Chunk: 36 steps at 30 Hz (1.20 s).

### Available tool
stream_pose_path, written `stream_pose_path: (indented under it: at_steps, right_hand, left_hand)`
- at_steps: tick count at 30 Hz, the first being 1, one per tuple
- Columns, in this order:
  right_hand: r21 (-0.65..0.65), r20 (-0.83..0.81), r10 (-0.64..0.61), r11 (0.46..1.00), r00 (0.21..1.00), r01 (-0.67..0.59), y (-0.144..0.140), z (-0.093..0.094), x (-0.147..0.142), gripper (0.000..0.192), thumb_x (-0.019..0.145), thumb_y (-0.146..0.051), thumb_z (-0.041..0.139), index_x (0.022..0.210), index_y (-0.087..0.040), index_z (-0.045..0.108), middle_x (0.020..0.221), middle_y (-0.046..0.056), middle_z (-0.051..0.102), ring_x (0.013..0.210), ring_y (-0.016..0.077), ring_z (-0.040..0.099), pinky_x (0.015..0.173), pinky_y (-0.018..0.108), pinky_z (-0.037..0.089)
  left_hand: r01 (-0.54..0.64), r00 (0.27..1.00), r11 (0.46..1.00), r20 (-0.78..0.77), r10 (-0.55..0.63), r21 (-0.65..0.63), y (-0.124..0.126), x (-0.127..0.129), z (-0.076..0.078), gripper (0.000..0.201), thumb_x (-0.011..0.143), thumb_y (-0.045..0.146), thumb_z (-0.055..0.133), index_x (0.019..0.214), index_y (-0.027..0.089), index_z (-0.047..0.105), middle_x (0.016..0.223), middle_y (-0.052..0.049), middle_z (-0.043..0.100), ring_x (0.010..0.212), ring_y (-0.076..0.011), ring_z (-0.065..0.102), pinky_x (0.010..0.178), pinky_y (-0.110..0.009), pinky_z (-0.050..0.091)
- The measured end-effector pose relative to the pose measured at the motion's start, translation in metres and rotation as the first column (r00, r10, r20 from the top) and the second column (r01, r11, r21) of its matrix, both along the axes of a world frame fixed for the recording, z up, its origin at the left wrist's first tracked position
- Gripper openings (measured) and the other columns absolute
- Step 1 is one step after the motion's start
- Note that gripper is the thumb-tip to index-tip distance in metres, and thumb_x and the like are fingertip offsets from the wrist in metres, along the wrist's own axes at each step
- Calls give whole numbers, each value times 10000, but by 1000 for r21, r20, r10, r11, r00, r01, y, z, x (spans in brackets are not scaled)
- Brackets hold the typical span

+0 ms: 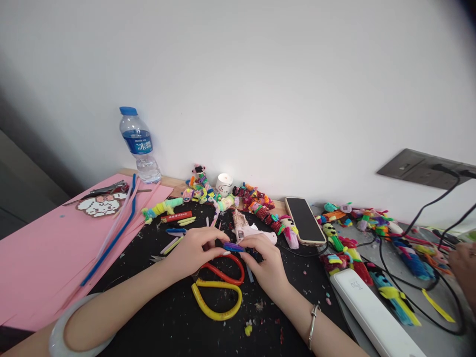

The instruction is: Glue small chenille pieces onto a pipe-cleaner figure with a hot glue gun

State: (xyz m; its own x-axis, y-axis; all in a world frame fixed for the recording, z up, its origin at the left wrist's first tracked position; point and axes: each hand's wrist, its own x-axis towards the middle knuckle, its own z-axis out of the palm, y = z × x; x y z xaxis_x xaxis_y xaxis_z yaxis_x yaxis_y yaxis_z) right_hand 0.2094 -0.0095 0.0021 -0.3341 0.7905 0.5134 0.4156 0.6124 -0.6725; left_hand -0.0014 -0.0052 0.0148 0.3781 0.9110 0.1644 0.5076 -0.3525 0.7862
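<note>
left hand [193, 250]: fingertips pinching one end of the purple pipe-cleaner piece [233, 246], steadying it
right hand [265, 260]: pinching the other end, so it's spanning both hands
piece location: hovering just above the black mat [178, 322], near the scissors [219, 285]
glue gun [250, 230]: lying just behind, within reach
phone [305, 220]: parked aside, right

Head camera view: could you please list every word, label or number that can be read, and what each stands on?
"冰露": blue label of the water bottle.
Small print above it: too small to read.
White jar label: blurred.
Red strip: print unreadable.
White device: faint digits, perhaps "35", unclear.
</note>
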Motion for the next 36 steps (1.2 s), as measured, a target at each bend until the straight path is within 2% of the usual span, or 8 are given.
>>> stream_pose_path:
  at_steps: [4,11,20,24,27,33,36]
  right_hand:
    - [12,8,9,1000,1000,-9,-2,-1,-2,142,801,-140,641,896,-240,672,855,27,694,838,187,630,761,339,511]
    - [-7,2,19,1000,1000,-19,-3,-4,-4,131,806,-136,638,882,-237,672,832,32,682,816,185,621,739,331,509]
    - [-15,23,40,999,999,-40,-4,-4,-5,103,819,-140,624,815,-232,670,798,28,672,785,177,606,717,325,505]
    - [-13,16,14,1000,1000,-14,-4,-3,-6,121,805,-129,631,847,-237,663,812,20,673,802,177,609,731,324,505]
    - [-10,12,0,1000,1000,0,-4,-3,-6,147,803,-121,622,876,-245,655,836,18,674,826,179,613,748,324,503]
    - [-22,20,-19,1000,1000,19,-4,-6,-7,161,785,-96,614,875,-229,625,869,22,661,843,179,607,769,315,492]
    - [-27,42,-26,999,999,27,-4,-5,-6,199,776,-127,628,941,-234,596,928,29,649,875,190,595,776,323,485]
  left_hand:
    - [26,1000,999,-7,-26,24,1,-1,-3,162,808,308,602,915,212,678,825,-6,677,637,-121,559,625,-224,433]
    - [62,998,995,-13,-61,73,1,-2,-5,156,843,272,546,879,224,689,878,-21,707,800,-165,620,770,-257,455]
    - [123,992,988,-12,-122,97,3,-2,-5,170,854,249,531,836,215,696,871,-26,709,823,-166,627,790,-259,455]
    - [55,998,998,5,-55,17,3,-1,-4,149,814,297,588,883,207,686,814,-15,688,672,-138,589,663,-237,454]
    - [47,998,997,36,-44,-64,2,1,-4,205,779,337,633,934,209,675,752,7,662,587,-117,555,577,-219,430]
    - [55,987,978,157,-23,-201,0,4,-4,195,796,351,603,898,193,657,645,25,607,561,-124,579,549,-222,446]
    - [22,985,982,173,11,-189,1,3,-5,160,798,314,590,888,198,655,733,5,634,640,-139,602,587,-232,471]
